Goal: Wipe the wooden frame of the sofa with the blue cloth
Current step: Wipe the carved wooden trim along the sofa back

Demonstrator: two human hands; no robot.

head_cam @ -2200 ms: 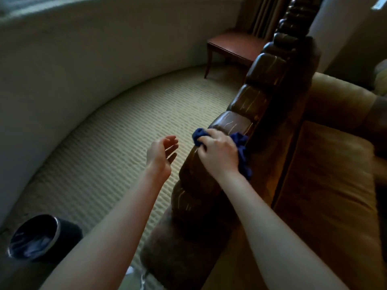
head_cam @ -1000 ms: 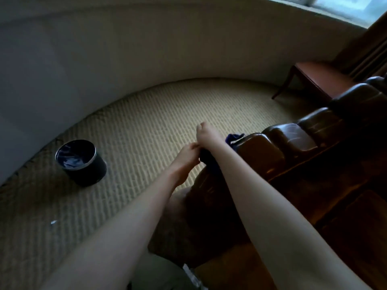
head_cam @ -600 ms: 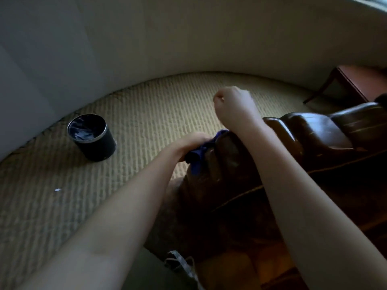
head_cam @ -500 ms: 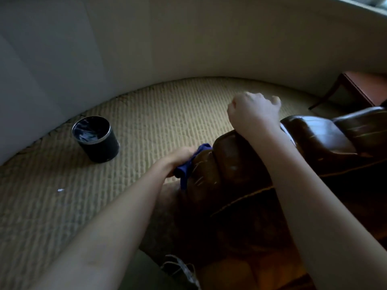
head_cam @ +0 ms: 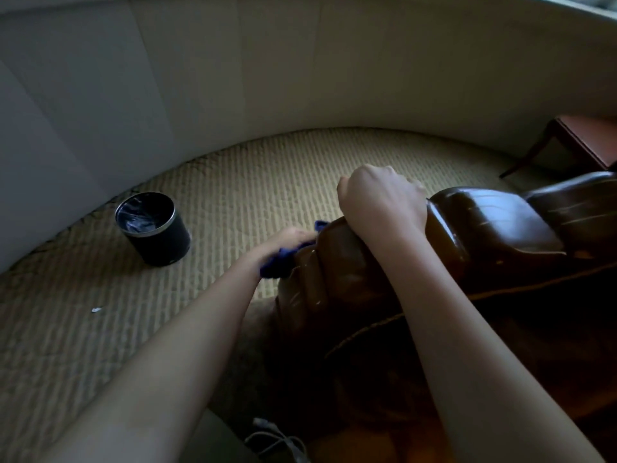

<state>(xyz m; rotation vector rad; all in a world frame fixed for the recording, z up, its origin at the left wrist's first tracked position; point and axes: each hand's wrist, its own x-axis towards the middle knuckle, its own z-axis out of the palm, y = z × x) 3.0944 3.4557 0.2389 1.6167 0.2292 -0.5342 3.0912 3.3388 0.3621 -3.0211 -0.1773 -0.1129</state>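
The person's left hand (head_cam: 287, 243) grips a bunched blue cloth (head_cam: 278, 262) and holds it against the outer side of the sofa's carved wooden frame (head_cam: 350, 272), near the end of the dark, glossy rail; part of the cloth sticks out below the hand and a small corner shows above the fingers. The right hand (head_cam: 380, 202) rests on top of the frame just beside the left, its fingers curled over the far edge of a rounded section of wood, gripping the rail. Both forearms reach in from the bottom of the view, the right one crossing over the frame. The wood runs off to the right in bulging, polished segments with pale scratch marks. On the ribbed beige carpet (head_cam: 233, 182) to the left stands a black round bin (head_cam: 153, 228) with a shiny liner inside, well apart from the sofa. A small white scrap (head_cam: 96, 309) lies on the carpet nearer the person. A reddish wooden chair (head_cam: 581, 145) stands at the right edge by the pale wall (head_cam: 200, 78).
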